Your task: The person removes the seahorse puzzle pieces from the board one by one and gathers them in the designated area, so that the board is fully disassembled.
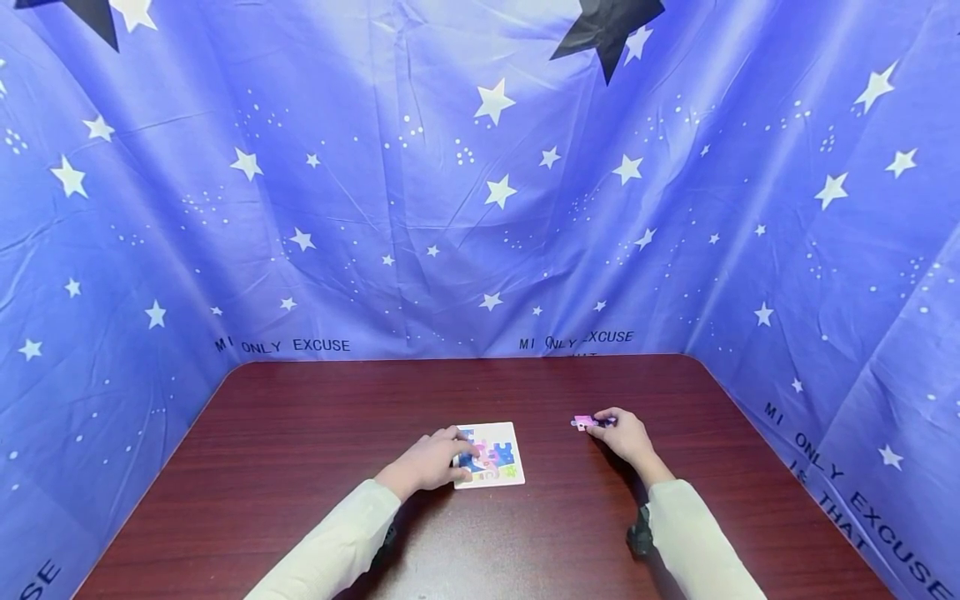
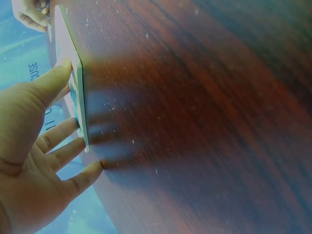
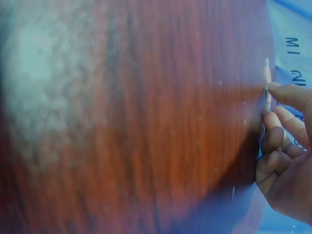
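Note:
In the head view a jigsaw puzzle tray [image 1: 491, 430] with a white border lies on the table, partly filled with blue, pink and green pieces. Across its left side rests my left hand [image 1: 429, 460], hiding part of the picture. The left wrist view shows that hand [image 2: 31, 151] spread, with thumb and fingertips at the edge of the thin tray [image 2: 81, 90]. To the right of the tray, my right hand [image 1: 630, 439] pinches a pink puzzle piece [image 1: 581, 422] low over the table. Seen edge-on in the right wrist view, the piece [image 3: 267, 73] meets the thumb and fingertips.
A dark red wooden table [image 1: 315, 417] with rounded far corners carries everything. Behind it and along both sides hangs a blue curtain [image 1: 435, 192] with stars and printed words. A dark wrist device [image 1: 640, 533] sits under the right sleeve.

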`<control>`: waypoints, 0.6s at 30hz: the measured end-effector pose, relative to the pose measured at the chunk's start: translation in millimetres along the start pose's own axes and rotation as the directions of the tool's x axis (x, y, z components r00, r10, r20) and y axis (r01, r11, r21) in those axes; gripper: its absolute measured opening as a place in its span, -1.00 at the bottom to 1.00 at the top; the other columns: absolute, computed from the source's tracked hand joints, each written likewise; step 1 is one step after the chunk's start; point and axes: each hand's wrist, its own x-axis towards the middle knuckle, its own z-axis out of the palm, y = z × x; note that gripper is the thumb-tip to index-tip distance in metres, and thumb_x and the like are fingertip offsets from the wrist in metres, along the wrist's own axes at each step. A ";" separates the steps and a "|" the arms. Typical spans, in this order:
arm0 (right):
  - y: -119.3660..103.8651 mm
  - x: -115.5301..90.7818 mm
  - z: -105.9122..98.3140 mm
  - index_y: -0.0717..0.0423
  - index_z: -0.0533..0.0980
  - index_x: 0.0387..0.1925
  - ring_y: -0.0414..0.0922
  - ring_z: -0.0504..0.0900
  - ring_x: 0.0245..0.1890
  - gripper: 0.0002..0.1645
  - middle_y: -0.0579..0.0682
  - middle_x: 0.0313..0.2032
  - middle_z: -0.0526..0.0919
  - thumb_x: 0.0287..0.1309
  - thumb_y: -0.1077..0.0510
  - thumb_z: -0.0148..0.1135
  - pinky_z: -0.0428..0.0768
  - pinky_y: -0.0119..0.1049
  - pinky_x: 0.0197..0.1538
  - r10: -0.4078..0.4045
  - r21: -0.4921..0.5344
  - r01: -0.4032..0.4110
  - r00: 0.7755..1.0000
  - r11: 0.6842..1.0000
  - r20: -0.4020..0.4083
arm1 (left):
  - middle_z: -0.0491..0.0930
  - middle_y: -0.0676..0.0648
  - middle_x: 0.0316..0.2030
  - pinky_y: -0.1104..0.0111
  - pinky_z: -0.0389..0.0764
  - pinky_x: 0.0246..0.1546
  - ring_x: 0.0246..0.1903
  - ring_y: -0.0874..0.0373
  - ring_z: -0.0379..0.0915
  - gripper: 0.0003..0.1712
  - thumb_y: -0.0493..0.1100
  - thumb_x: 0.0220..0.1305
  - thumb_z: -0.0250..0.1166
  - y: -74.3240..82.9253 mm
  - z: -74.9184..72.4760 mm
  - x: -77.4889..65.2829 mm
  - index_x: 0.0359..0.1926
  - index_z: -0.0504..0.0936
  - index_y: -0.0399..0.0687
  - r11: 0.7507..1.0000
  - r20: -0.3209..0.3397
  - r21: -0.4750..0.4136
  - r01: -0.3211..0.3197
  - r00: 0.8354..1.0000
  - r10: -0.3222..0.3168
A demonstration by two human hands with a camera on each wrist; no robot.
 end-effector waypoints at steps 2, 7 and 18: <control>-0.3 0.6 1.2 0.26 0.58 -0.15 -0.03 0.45 -0.37 -0.57 0.14 -0.36 0.60 -0.01 0.04 0.34 0.37 -0.27 -0.26 0.002 -0.005 -0.002 1.000 1.000 0.003 | 0.47 -0.03 0.04 0.09 0.41 0.00 0.05 0.06 0.40 -0.61 0.04 0.17 0.28 0.0 0.0 -0.2 0.04 0.59 0.15 1.000 0.002 -0.003 0.002 1.000 -0.002; 0.1 1.6 2.6 0.24 0.58 -0.16 -0.03 0.46 -0.37 -0.58 0.13 -0.37 0.60 0.00 0.03 0.33 0.37 -0.26 -0.28 0.003 -0.024 -0.003 1.000 1.000 0.000 | 0.47 -0.03 0.05 0.07 0.41 0.00 0.05 0.05 0.40 -0.61 0.04 0.17 0.28 0.3 -0.2 -0.3 0.04 0.59 0.15 1.000 0.005 -0.001 0.005 1.000 -0.005; 1.1 1.3 -0.2 0.29 0.58 -0.18 -0.01 0.50 -0.36 -0.63 0.19 -0.32 0.63 0.03 0.10 0.30 0.45 -0.15 -0.21 -0.022 -0.033 0.021 1.000 0.999 -0.007 | 0.47 -0.04 0.05 0.09 0.41 -0.02 0.05 0.05 0.40 -0.60 0.04 0.16 0.29 2.1 -2.0 -0.4 0.04 0.59 0.15 1.000 0.001 0.003 0.002 1.000 -0.002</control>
